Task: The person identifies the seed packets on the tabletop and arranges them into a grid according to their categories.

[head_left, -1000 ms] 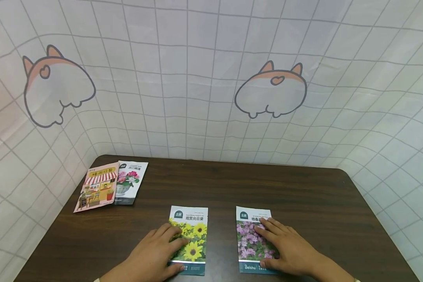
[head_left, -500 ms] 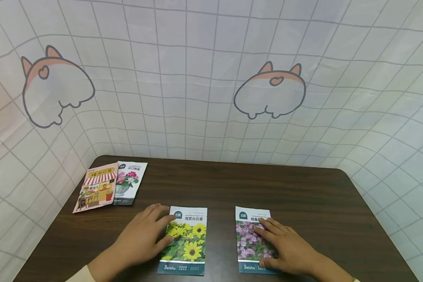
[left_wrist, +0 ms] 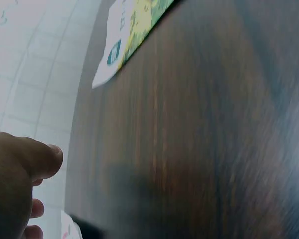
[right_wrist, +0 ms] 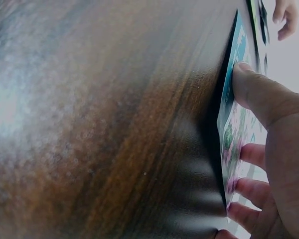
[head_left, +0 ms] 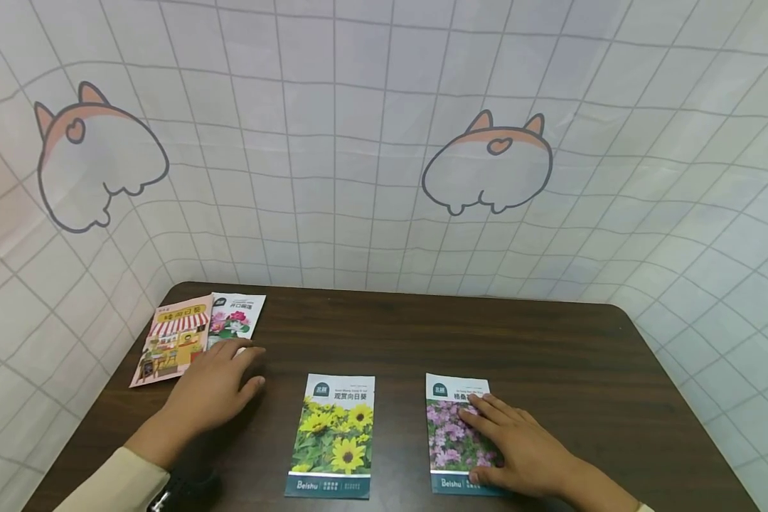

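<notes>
My right hand [head_left: 518, 444] rests with spread, straight fingers on a flower seed packet [head_left: 444, 427] printed with purple blossoms. In the right wrist view its thumb and fingertips touch the packet's face [right_wrist: 231, 129]. My left hand [head_left: 208, 387] hovers at the left, fingers loosely bent and holding nothing. Its fingertips cover the lower part of a white seed packet [head_left: 238, 313] with pink flowers; whether they touch it I cannot tell. Partly over that one lies a pink packet [head_left: 173, 341] with a shopfront picture. A sunflower seed packet [head_left: 333, 434] lies flat between my hands.
The dark wooden table [head_left: 384, 334] has rounded far corners. Behind it and along both sides hangs a white gridded curtain [head_left: 333, 156] with cartoon animal prints. A dark shiny object [head_left: 182, 491] shows under my left sleeve.
My left hand has left the sunflower packet and moved left and away from me to the two packets at the far left. The right hand stays on the purple-flower packet.
</notes>
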{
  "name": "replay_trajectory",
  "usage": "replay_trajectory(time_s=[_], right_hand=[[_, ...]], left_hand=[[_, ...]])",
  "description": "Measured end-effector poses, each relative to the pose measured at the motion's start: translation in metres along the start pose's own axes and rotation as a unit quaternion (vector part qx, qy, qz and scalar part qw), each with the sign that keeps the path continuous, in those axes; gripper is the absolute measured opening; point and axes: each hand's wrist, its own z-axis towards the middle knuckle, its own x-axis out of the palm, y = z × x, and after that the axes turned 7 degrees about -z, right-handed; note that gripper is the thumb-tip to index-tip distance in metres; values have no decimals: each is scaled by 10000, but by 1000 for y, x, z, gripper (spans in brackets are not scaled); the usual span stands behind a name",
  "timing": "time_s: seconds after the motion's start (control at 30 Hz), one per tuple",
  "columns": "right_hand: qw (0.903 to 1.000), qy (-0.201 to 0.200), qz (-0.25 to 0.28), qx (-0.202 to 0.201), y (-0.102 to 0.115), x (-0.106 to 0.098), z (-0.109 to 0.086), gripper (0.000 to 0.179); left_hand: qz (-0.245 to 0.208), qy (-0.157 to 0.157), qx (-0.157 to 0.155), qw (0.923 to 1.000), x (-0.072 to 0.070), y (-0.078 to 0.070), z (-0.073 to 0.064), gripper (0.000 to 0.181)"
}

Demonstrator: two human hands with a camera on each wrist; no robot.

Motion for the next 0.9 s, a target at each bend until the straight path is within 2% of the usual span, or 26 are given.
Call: replay_trajectory(time_s=[0.1,0.33,0.53,0.77,0.9], right_hand=[[10000,8,29,-2,0,0,0,89],[10000,-19,15,-15,0,0,-2,88],[10000,-24,-29,-16,1,0,-2,89],[10000,-19,-27,-1,1,-1,-1,89],[10000,-11,-31,12,0,-1,-1,89]], left_hand=[[54,0,-104,9999,1,9,2,45],[300,-97,-82,9995,8,30,7,35],[262,-24,-290,9992,8,43,12,37],[217,240,-730,9968,10,50,13,37],[253,359,-772,9960,12,49,15,37]])
